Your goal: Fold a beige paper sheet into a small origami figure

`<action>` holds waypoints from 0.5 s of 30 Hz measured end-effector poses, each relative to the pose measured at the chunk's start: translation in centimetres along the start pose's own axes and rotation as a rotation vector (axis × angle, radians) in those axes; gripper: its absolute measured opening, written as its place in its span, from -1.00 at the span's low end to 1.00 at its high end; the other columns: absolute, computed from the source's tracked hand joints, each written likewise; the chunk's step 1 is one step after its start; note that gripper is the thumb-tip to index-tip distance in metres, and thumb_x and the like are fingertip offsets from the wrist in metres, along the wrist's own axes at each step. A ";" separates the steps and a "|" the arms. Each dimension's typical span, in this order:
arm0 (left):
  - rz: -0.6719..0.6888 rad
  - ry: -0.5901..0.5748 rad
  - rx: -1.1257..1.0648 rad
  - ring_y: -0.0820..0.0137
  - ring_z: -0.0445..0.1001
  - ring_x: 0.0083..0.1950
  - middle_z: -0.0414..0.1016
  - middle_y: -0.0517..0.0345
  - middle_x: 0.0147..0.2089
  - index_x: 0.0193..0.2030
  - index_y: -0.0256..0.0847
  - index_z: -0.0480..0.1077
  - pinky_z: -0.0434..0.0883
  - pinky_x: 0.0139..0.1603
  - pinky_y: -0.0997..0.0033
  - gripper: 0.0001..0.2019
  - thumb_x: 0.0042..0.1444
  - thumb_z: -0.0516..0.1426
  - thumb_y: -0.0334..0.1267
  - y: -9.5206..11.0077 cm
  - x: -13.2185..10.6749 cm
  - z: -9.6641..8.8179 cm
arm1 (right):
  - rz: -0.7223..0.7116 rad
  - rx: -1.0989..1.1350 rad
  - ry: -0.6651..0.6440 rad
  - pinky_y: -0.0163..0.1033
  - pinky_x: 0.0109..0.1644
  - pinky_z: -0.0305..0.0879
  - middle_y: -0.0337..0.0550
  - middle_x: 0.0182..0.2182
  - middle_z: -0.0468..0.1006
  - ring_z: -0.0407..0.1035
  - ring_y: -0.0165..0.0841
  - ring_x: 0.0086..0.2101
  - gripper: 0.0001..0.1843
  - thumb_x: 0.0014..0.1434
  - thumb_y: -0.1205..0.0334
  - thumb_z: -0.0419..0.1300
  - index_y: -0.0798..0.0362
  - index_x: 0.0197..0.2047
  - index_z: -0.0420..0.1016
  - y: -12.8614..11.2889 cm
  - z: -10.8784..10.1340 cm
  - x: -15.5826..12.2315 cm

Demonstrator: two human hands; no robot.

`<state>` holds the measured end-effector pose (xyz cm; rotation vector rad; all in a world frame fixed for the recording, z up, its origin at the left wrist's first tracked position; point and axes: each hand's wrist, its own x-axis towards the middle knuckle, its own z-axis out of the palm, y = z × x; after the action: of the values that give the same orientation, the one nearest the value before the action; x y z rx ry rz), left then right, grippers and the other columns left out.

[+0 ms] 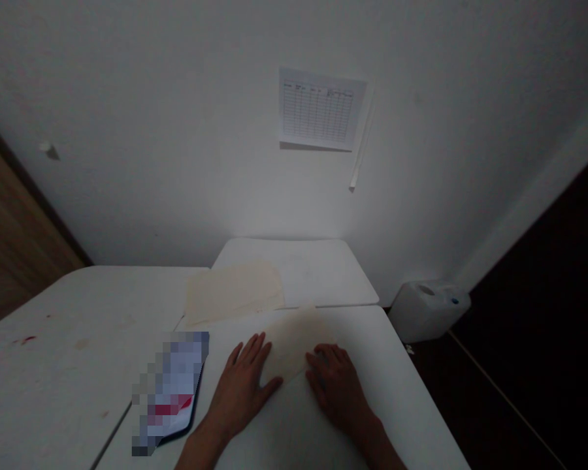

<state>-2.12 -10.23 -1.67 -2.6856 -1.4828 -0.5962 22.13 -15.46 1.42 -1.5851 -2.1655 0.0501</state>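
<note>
A thin beige sheet (291, 346), paper or cloth, lies on the white table (284, 431) in front of me. My left hand (242, 385) rests palm down at the sheet's left edge, its fingers stretched out and the thumb apart. At the right edge is my right hand (336, 388), with bent fingers touching the sheet and its thumb a little apart from the index finger. Whether it pinches any of the edge cannot be made out. A second beige sheet (235, 294) lies flat farther back and to the left, across the seam between tabletops.
A phone (176, 385), partly pixelated, lies left of my left hand. Small red marks (28, 339) dot the left tabletop. On the wall ahead hangs a printed table sheet (318, 111). A white plastic jug (426, 310) stands beyond the table's right edge.
</note>
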 end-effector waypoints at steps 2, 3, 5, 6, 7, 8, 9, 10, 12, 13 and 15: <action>-0.011 -0.022 0.011 0.10 0.08 0.38 0.10 -0.07 0.38 0.27 -0.17 0.23 0.09 0.33 -0.05 -0.37 0.16 0.04 0.16 0.0 0.0 -0.1 | -0.005 -0.024 -0.004 -0.02 0.13 0.14 -0.05 -0.02 0.39 0.25 -0.18 -0.01 -0.66 0.29 0.21 0.05 -0.07 0.12 0.35 -0.2 -0.2 0.0; -0.017 -0.031 0.017 0.09 0.07 0.38 0.09 -0.07 0.39 0.27 -0.17 0.22 0.08 0.33 -0.06 -0.35 0.15 0.04 0.17 0.0 -0.1 -0.1 | -0.016 -0.038 -0.016 -0.02 0.12 0.15 -0.05 -0.04 0.40 0.26 -0.19 -0.03 -0.64 0.29 0.20 0.05 -0.07 0.14 0.33 -0.4 -0.3 -0.1; -0.022 -0.041 0.022 0.09 0.06 0.39 0.07 -0.07 0.39 0.28 -0.17 0.20 0.07 0.33 -0.06 -0.32 0.14 0.03 0.20 0.0 -0.1 0.0 | -0.060 -0.060 -0.064 -0.03 0.10 0.18 -0.06 -0.09 0.41 0.28 -0.20 -0.06 -0.59 0.30 0.15 0.04 -0.10 0.21 0.27 -0.9 -0.4 -0.3; -0.022 -0.042 0.021 0.09 0.06 0.39 0.06 -0.06 0.40 0.29 -0.17 0.20 0.07 0.33 -0.06 -0.32 0.14 0.03 0.21 -0.1 -0.1 0.0 | -0.089 -0.066 -0.093 -0.03 0.10 0.18 -0.06 -0.09 0.41 0.28 -0.20 -0.06 -0.56 0.30 0.13 0.03 -0.12 0.24 0.23 -1.2 -0.4 -0.4; -0.021 -0.040 0.018 0.09 0.06 0.39 0.06 -0.06 0.40 0.29 -0.16 0.20 0.07 0.33 -0.06 -0.31 0.13 0.03 0.23 -0.1 -0.1 0.0 | -0.118 -0.069 -0.118 -0.03 0.11 0.18 -0.07 -0.07 0.41 0.28 -0.20 -0.04 -0.53 0.30 0.11 0.03 -0.13 0.26 0.19 -1.5 -0.4 -0.5; -0.021 -0.037 0.014 0.09 0.06 0.39 0.06 -0.05 0.40 0.28 -0.15 0.20 0.07 0.33 -0.06 -0.31 0.13 0.03 0.23 -0.1 -0.1 0.1 | -0.143 -0.070 -0.137 -0.03 0.13 0.16 -0.06 -0.04 0.40 0.26 -0.19 -0.01 -0.52 0.31 0.10 0.01 -0.15 0.28 0.16 -1.7 -0.3 -0.7; -0.020 -0.034 0.010 0.09 0.06 0.39 0.06 -0.05 0.40 0.28 -0.15 0.21 0.08 0.33 -0.06 -0.31 0.12 0.03 0.23 -0.1 -0.1 0.1 | -0.165 -0.069 -0.155 -0.02 0.16 0.14 -0.06 0.00 0.39 0.25 -0.18 0.02 -0.51 0.31 0.09 0.00 -0.15 0.29 0.13 -1.9 -0.1 -0.8; -0.020 -0.032 0.006 0.09 0.07 0.38 0.07 -0.04 0.40 0.28 -0.14 0.21 0.08 0.33 -0.06 -0.31 0.12 0.04 0.23 -0.2 0.0 0.2 | -0.182 -0.068 -0.171 -0.02 0.17 0.12 -0.06 0.04 0.37 0.23 -0.17 0.05 -0.50 0.32 0.09 -0.01 -0.16 0.30 0.12 -2.1 0.0 -0.9; -0.024 -0.031 0.000 0.08 0.07 0.38 0.07 -0.04 0.40 0.27 -0.14 0.22 0.09 0.33 -0.06 -0.31 0.11 0.05 0.23 -0.2 0.0 0.2 | -0.196 -0.072 -0.191 0.00 0.19 0.11 -0.05 0.08 0.35 0.21 -0.16 0.09 -0.50 0.33 0.07 -0.04 -0.17 0.31 0.09 -2.1 0.2 -1.0; -0.027 -0.033 -0.002 0.08 0.08 0.38 0.07 -0.04 0.40 0.27 -0.14 0.22 0.09 0.33 -0.06 -0.31 0.10 0.06 0.23 -0.2 0.0 0.2 | -0.195 -0.077 -0.194 0.01 0.19 0.10 -0.05 0.09 0.34 0.20 -0.15 0.10 -0.51 0.34 0.05 -0.05 -0.19 0.32 0.09 -2.1 0.4 -1.0; -0.032 -0.037 -0.005 0.08 0.08 0.38 0.08 -0.04 0.39 0.26 -0.14 0.23 0.10 0.32 -0.06 -0.31 0.09 0.07 0.23 -0.2 0.0 0.2 | -0.183 -0.088 -0.187 0.03 0.19 0.11 -0.07 0.10 0.35 0.20 -0.14 0.11 -0.51 0.35 0.03 -0.07 -0.22 0.32 0.07 -2.0 0.6 -1.1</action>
<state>-2.17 -10.07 -1.89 -2.6957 -1.5379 -0.5556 20.39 -16.97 1.11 -1.4731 -2.4802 0.0485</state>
